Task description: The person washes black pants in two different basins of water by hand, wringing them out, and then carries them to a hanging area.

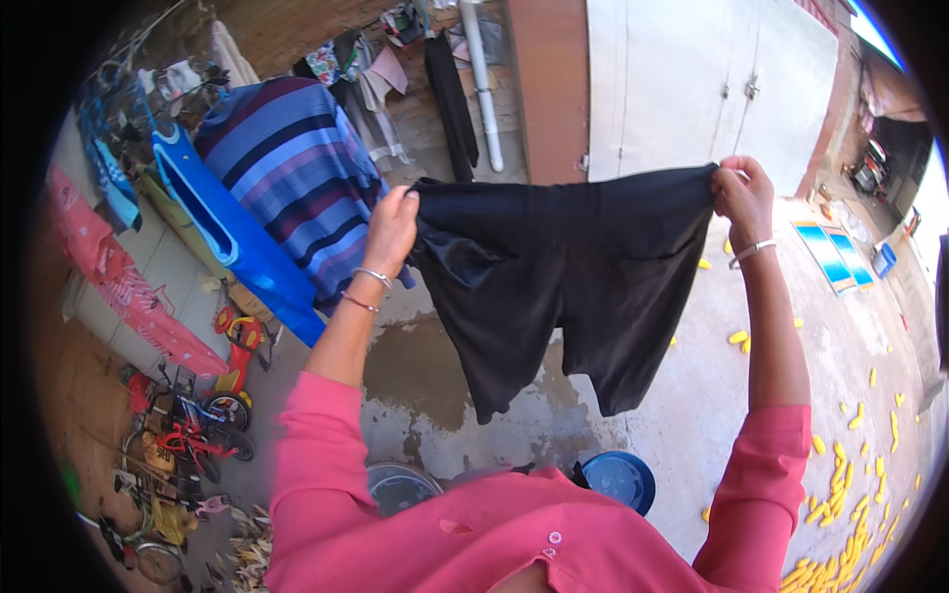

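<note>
Black shorts [563,252] hang spread out in front of me, held up by both ends of the waistband. My left hand [393,228] is closed on one waistband corner, with the thumb on top. At the opposite corner, my right hand [741,191] pinches the cloth between thumb and fingers. A pocket lining bulges out near my left hand. Beyond that hand hang a striped blue and purple garment [289,178] and a bright blue garment [222,237] with light blue edging.
Below are a blue basin [619,482] of water and a metal basin [404,485]. Corn cobs [838,482] lie on the concrete at right. Children's bicycles [196,437] and a red and yellow ride-on toy [239,348] stand at left. Wet patches [422,367] mark the ground.
</note>
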A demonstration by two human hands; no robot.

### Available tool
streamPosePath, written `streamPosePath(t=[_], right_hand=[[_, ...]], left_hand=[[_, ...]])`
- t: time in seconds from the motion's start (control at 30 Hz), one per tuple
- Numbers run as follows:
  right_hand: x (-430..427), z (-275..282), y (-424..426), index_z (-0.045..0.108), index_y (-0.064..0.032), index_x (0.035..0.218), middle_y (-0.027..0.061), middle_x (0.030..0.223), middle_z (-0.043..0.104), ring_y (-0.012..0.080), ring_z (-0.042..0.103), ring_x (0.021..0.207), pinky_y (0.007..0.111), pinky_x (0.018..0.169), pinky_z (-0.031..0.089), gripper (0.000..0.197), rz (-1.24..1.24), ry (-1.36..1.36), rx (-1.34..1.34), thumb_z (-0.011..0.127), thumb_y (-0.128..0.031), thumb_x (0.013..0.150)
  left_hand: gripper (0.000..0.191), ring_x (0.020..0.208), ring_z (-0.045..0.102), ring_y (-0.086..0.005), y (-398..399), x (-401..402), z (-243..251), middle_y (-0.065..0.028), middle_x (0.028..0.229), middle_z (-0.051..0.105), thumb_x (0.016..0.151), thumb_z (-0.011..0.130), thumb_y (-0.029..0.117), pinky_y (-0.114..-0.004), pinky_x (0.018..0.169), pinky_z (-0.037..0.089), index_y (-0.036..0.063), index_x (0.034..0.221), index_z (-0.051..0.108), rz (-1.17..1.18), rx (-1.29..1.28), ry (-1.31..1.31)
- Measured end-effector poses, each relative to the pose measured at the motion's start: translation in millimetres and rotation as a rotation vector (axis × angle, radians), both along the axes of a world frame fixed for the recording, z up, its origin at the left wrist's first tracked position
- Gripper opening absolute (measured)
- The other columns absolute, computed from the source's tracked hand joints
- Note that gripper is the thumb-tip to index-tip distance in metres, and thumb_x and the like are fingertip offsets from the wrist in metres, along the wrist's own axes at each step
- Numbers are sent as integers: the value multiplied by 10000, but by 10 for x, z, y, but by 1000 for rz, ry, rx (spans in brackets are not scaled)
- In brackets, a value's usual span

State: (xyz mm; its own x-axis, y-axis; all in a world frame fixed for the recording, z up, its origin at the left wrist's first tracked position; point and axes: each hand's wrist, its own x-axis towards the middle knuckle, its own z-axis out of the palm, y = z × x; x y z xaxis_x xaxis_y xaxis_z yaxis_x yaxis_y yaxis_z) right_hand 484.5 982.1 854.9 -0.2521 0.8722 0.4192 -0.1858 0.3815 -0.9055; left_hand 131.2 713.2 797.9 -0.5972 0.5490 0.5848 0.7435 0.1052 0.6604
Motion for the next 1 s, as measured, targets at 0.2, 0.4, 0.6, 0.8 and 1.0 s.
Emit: streamPosePath(t=[0.2,0.4,0.6,0.8,1.0], right_hand=[[-12,-90,-91,518,-50,868,30,620,536,68,417,444,211,386,321,122,41,18,-12,513,5,759],[-73,-84,-105,506,-73,873,13,604,508,56,368,427,207,376,290,122,97,15,-39,497,-1,775],[-104,-87,-89,508,-77,861,17,598,510,62,371,415,210,365,290,123,125,4,-14,507,2,767],[-13,-153,16,514,-72,832,32,601,528,72,386,415,215,359,285,127,129,74,-93,512,12,736],[-55,-156,-29,514,-84,775,27,605,521,73,398,430,211,355,284,76,183,39,-93,496,-15,747]], left_hand=[[192,850,551,-466,10,164,-11,-278,825,571,890,489,185,-498,731,415,22,990,473,202,32,65],[138,755,438,-84,-54,81,-63,8,786,486,861,548,159,-268,663,385,24,845,529,-42,176,-724],[95,701,469,-115,-152,171,1,11,700,489,805,580,109,-274,651,392,78,731,529,-37,133,-756],[105,766,579,-158,-279,414,40,-7,701,571,750,612,125,-300,776,450,123,669,546,-615,485,-1419],[145,677,501,-108,-206,249,-71,30,685,548,765,654,163,-254,690,383,133,656,563,-263,288,-1053]])
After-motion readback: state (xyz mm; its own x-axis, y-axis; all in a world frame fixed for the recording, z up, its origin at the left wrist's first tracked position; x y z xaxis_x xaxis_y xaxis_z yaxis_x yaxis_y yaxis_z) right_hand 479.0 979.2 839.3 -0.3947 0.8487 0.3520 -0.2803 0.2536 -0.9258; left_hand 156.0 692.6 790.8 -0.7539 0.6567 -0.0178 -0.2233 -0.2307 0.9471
